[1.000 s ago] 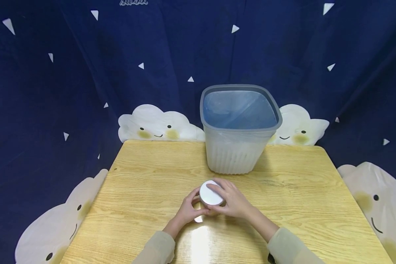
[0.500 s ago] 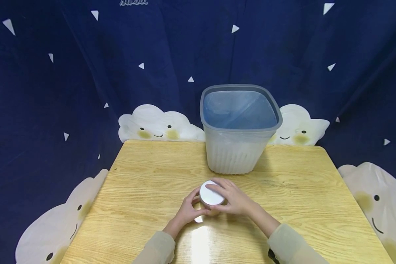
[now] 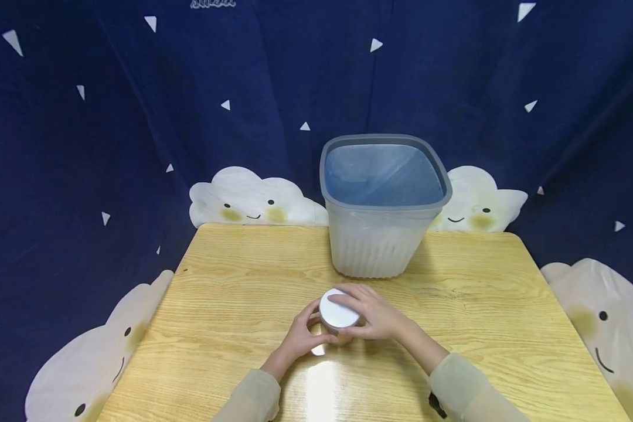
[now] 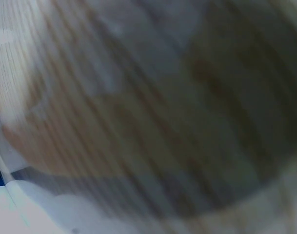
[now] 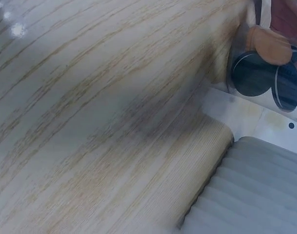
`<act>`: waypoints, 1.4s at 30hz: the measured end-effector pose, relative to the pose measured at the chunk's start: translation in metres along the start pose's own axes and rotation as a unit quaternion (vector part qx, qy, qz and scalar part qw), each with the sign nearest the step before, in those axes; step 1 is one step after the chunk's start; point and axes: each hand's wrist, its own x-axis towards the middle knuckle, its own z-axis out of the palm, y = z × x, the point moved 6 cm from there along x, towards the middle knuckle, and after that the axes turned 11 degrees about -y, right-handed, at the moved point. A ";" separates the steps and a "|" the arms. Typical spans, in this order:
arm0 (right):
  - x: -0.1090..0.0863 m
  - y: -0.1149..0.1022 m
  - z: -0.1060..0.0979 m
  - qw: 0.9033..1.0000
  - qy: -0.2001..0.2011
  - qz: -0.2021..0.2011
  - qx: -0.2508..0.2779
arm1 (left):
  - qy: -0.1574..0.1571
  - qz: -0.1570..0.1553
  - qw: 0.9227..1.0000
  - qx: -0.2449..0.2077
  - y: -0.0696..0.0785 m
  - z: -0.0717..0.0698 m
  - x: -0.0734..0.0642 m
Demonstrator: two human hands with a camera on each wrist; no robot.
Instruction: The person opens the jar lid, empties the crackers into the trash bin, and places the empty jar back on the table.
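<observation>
White-lidded jar [image 3: 337,316] stands in mid-counter [image 3: 232,281], well in from both side edges. The left hand [image 3: 298,334] holds its side with curved, part-open fingers; the right hand [image 3: 374,317] grips its lid, fingers and thumb spread across. Only the right wrist view shows clear walls with dark discs [image 5: 250,73]; the left wrist's is mostly blur. Beyond, near the far edge, a ribbed plastic bin [image 3: 374,240] partly blocks the blue curtain [image 3: 137,117].

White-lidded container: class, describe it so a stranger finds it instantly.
On the wooden table stands a grey-rimmed bin. Nearer the camera, the left hand and right hand hold the white-lidded container, its round top unlike the bin's squarish rim.
</observation>
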 end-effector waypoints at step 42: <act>0.001 -0.004 -0.006 0.999 -0.038 -0.027 -0.012 | 0.000 -0.008 1.000 -0.004 0.000 0.000 0.000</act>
